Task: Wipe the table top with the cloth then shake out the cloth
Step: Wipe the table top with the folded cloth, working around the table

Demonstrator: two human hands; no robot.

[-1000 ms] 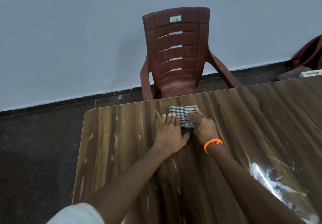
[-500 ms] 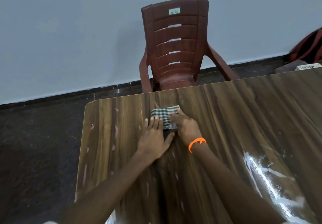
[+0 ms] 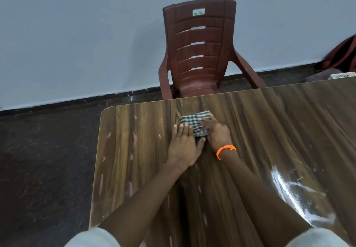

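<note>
In the head view a folded checked cloth [image 3: 194, 122] lies flat on the wooden table [image 3: 269, 131], close to its far edge and in front of a maroon plastic chair [image 3: 198, 54]; the cloth's long axis runs from near right to far left, slightly slanted against the table's far edge. The left hand [image 3: 183, 146] lies palm down with straight fingers, its fingertips on the cloth's near-left corner and its thumb stretched toward the cloth's near end; the right hand [image 3: 216, 133], with an orange wristband [image 3: 225, 150], presses flat on the cloth's right side, fingers extended, gripping nothing. Against the frame half a second ago, hands and cloth keep the same pose on the table, the cloth just as near the far edge. The table's left edge and rounded far-left corner stand well apart from the cloth; wide bare wood extends to the right, where a bright glare patch [image 3: 292, 193] shows near the right forearm.
</note>
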